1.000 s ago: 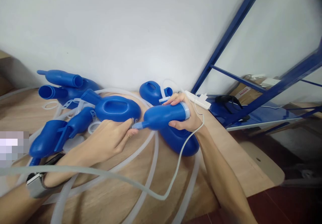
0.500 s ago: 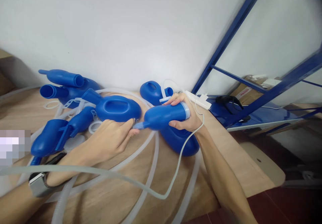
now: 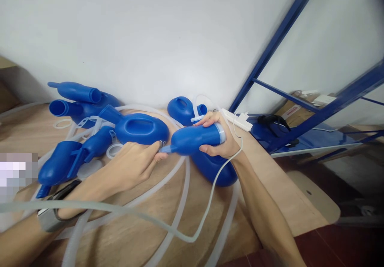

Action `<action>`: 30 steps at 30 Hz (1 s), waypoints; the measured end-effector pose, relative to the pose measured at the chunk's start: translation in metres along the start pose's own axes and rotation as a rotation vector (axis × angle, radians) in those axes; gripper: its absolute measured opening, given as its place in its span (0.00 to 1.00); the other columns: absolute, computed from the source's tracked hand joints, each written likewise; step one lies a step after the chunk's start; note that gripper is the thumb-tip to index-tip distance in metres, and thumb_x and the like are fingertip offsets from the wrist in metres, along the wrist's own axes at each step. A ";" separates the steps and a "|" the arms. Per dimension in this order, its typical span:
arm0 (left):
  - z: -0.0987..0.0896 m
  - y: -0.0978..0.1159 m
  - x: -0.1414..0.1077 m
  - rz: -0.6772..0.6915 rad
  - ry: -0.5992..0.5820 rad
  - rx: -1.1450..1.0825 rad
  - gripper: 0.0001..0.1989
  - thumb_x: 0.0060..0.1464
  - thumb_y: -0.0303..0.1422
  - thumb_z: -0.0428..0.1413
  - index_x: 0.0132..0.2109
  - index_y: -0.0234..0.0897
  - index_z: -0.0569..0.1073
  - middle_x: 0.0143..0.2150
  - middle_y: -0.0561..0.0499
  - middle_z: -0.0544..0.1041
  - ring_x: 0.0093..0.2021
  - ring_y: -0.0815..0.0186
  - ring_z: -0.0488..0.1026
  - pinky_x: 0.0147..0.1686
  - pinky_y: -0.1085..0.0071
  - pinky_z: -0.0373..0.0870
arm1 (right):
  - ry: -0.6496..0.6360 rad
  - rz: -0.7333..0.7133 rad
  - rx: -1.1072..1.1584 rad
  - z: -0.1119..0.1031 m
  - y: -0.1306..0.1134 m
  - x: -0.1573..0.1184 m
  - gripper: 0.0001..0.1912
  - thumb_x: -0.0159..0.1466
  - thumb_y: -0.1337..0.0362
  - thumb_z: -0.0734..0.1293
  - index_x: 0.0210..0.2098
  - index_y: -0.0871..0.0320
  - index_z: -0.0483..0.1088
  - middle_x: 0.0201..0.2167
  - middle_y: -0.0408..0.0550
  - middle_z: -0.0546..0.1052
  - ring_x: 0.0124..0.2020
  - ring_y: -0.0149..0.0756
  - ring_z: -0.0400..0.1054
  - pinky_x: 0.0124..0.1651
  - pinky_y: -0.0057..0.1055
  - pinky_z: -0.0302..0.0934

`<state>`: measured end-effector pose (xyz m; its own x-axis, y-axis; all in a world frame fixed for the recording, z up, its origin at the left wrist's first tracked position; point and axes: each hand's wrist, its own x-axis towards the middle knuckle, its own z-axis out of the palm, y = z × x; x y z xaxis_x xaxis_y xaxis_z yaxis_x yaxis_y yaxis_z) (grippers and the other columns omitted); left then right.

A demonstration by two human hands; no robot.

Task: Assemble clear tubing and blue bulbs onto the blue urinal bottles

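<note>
My right hand [image 3: 220, 137] wraps round a blue plastic urinal funnel [image 3: 189, 141], held sideways with a pale translucent ring [image 3: 221, 133] at its wide end. At its narrow nozzle, my left hand [image 3: 135, 165] pinches the end of a translucent hose [image 3: 165, 149] that sits over the tip. A small wire hose clip [image 3: 162, 143] shows by my left fingertips; whether they grip it I cannot tell. Beneath the funnel lies a blue urinal bottle [image 3: 216, 171], partly covered. Another handled blue bottle [image 3: 142, 129] lies just behind my left hand.
More blue funnels [image 3: 58, 163] and bottles [image 3: 102, 103] lie at the left with pale rings [image 3: 114, 151]. Translucent hoses [image 3: 159, 247] loop over the wooden table [image 3: 135, 227]. A pale cable [image 3: 192, 239] hangs across the foreground. A white power strip [image 3: 240, 121] and blue metal frame [image 3: 276, 39] are at right.
Both hands keep the same hold on the funnel and hose. The funnel has shifted barely to the left; the rest of the view has moved slightly.
</note>
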<state>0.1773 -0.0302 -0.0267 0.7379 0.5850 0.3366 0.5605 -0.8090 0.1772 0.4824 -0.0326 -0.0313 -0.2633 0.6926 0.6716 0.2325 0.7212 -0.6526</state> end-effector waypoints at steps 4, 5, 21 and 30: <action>0.002 -0.001 -0.001 -0.026 -0.018 0.012 0.17 0.75 0.39 0.41 0.36 0.41 0.65 0.22 0.55 0.65 0.20 0.62 0.63 0.27 0.64 0.45 | 0.011 -0.007 0.001 0.001 0.000 0.000 0.32 0.50 0.47 0.85 0.44 0.47 0.68 0.44 0.45 0.75 0.47 0.46 0.76 0.54 0.49 0.73; 0.002 -0.001 -0.001 -0.026 -0.017 0.013 0.18 0.75 0.39 0.41 0.37 0.41 0.66 0.22 0.55 0.66 0.20 0.62 0.63 0.27 0.64 0.45 | 0.015 -0.007 0.002 0.001 0.000 0.000 0.32 0.50 0.47 0.85 0.45 0.47 0.69 0.44 0.45 0.75 0.47 0.45 0.76 0.54 0.49 0.73; 0.001 -0.001 0.004 -0.007 0.051 -0.198 0.19 0.76 0.41 0.44 0.37 0.40 0.68 0.24 0.56 0.66 0.22 0.66 0.63 0.27 0.67 0.53 | 0.028 -0.026 0.098 0.003 0.009 0.001 0.28 0.53 0.53 0.84 0.46 0.46 0.71 0.45 0.44 0.77 0.49 0.44 0.77 0.52 0.43 0.72; -0.023 0.000 0.018 -0.107 0.034 -0.488 0.24 0.71 0.47 0.49 0.28 0.39 0.65 0.23 0.57 0.67 0.23 0.69 0.64 0.27 0.70 0.58 | 0.030 0.095 0.035 -0.011 -0.005 0.009 0.30 0.54 0.48 0.83 0.49 0.47 0.71 0.48 0.45 0.81 0.52 0.48 0.78 0.57 0.48 0.71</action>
<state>0.1822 -0.0207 0.0005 0.6687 0.6708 0.3208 0.3855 -0.6817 0.6218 0.4894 -0.0303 -0.0179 -0.2130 0.7586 0.6157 0.2220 0.6513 -0.7256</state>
